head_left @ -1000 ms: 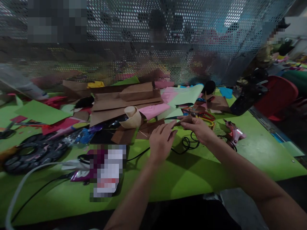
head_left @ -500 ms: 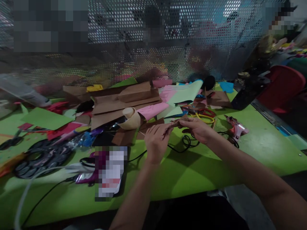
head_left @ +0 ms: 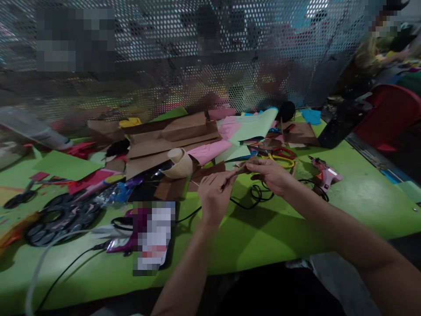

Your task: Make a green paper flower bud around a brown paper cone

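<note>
My left hand [head_left: 214, 193] and my right hand [head_left: 272, 174] meet over the middle of the green table [head_left: 250, 245]. Between them they hold a small piece of brown paper [head_left: 243, 167], pinched at both ends and partly hidden by the fingers. A thin light stick [head_left: 194, 182] shows beside the left knuckles; I cannot tell whether it is held. Just beyond the left hand stands a roll of cream tape [head_left: 180, 164]. Yellow-handled scissors [head_left: 283, 161] lie behind the right hand. A pink glue gun [head_left: 326, 174] rests off to the right.
Brown paper sheets [head_left: 171, 134] and a pale green sheet [head_left: 255, 127] lie along the perforated metal screen [head_left: 230, 83]. A black cord [head_left: 256, 193] loops under my hands. At left are a black round tray [head_left: 66, 219] and a blurred-out phone-like object [head_left: 154, 239]. A red chair [head_left: 388, 116] stands right.
My hands keep nearly the same place and grip on the brown paper, with the right fingers shifting slightly. The view has moved a little, and the table items appear slightly shifted right.
</note>
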`<state>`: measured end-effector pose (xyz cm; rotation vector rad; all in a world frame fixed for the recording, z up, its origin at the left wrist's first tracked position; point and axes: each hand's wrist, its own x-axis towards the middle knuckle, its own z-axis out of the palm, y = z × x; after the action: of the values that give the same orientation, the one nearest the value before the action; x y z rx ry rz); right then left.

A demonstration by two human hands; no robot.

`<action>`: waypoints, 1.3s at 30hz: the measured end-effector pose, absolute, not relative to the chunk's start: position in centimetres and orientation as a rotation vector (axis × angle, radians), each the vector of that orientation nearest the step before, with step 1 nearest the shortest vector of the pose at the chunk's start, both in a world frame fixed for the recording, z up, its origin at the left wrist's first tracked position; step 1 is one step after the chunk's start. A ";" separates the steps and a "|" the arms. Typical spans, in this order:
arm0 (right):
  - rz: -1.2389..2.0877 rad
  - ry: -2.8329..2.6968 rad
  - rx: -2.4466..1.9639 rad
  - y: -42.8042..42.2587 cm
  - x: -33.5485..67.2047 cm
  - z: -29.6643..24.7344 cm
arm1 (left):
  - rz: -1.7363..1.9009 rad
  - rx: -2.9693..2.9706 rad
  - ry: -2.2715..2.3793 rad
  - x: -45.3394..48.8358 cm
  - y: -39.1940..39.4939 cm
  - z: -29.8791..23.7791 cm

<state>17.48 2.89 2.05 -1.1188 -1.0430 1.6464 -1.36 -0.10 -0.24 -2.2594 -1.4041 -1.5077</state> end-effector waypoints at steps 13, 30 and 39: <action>1.625 -1.072 -1.105 2.6 17.1 2.3 | -1.506 -2.257 -1.431 -1.3 -0.2 0.0; 1.659 -1.091 -1.118 2.7 17.4 2.2 | -1.446 -2.295 -1.372 -1.7 -0.1 0.0; 1.580 -1.137 -1.148 2.9 17.4 2.2 | -1.416 -2.259 -1.298 -1.7 -0.1 0.0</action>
<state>17.41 2.90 2.22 -1.1480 -1.1373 1.5801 -1.66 -0.13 -0.02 -2.2593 -1.2977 -1.4161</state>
